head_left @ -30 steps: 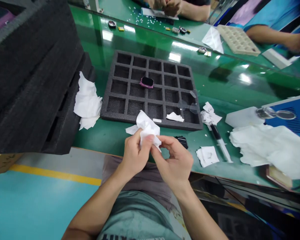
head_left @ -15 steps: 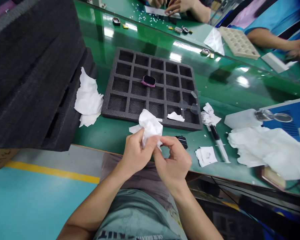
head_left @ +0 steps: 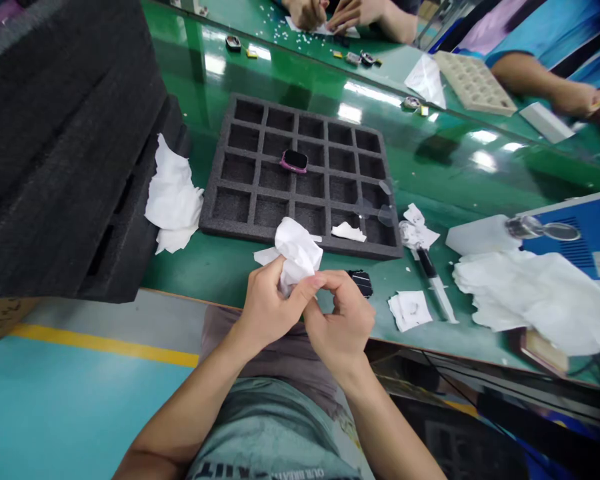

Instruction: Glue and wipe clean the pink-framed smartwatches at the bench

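probably light, soft and tearable, the crumpled white tissue (head_left: pixel 299 250), best held by bunched folds, sits in the left hand (head_left: pixel 269 303) near the gridded black foam tray (head_left: pixel 233 230); whether the right hand (head_left: pixel 344 317) grips is unclear

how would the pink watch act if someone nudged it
The pink watch would probably tip or drop in, since it perches atop the dividers of the black tray. Its dark face looks smooth, perhaps slippery. Its neat outline suggests it's stiff.
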The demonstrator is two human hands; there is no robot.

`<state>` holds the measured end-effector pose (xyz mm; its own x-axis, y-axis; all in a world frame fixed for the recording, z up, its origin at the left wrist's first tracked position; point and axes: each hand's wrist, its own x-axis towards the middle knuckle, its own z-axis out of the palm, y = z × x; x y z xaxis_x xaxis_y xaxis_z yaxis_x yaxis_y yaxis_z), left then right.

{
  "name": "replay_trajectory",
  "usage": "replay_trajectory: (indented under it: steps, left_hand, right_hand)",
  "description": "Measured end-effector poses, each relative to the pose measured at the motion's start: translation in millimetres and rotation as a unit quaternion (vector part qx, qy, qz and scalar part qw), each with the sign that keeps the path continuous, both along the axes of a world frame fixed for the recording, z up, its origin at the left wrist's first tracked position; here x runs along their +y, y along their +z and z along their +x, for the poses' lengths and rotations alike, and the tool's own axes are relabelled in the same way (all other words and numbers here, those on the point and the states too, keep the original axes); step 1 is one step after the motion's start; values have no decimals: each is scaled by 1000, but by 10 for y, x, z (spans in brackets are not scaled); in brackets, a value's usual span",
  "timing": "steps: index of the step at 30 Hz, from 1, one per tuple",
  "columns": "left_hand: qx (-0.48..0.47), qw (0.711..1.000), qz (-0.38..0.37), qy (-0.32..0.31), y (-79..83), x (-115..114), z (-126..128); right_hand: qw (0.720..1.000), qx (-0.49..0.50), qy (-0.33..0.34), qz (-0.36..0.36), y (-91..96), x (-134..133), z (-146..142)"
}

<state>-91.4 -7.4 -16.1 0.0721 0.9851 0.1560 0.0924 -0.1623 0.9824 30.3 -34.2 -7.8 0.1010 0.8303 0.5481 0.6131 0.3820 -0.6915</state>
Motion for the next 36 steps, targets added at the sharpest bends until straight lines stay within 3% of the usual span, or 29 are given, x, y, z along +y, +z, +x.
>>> replay_trajectory:
  steps: [3, 5, 9, 12, 14, 17, 21, 26, 32, 36]
  left_hand:
    - [-37, 999, -10, 11, -1, -4, -20]
    - [-77, 996, -24, 24, 9, 2, -35]
    - [-136, 989, -61, -8, 39, 26, -77]
    - [-172, 979, -97, -54, 27, 36, -120]
    - [-195, 971, -122, -72, 14, 42, -145]
    - [-220, 962, -146, -67, 24, 60, -155]
    - [-246, 956, -158, -31, 86, 86, -102]
    - [-172, 978, -116, -1, 95, 37, -27]
    - [-28, 999, -1, 24, -23, -31, -18]
    - [-25, 997, -23, 69, -70, -18, 1]
  right_hand:
    - [998, 54, 10, -36, -3, 5, 12]
    - [983, 150, 26, -101, -6, 6, 27]
    - [902, 362, 79, -223, -40, 66, 52]
    - [852, 438, 92, -271, -67, 131, 70]
    - [840, 450, 101, -285, -55, 148, 88]
    - [863, 407, 118, -274, 19, 113, 106]
    - [925, 282, 116, -229, 113, 22, 50]
    - [985, 98, 55, -134, 66, -6, -76]
    - [998, 35, 24, -49, 17, -3, -75]
    - [995, 46, 43, -71, 45, -34, 2]
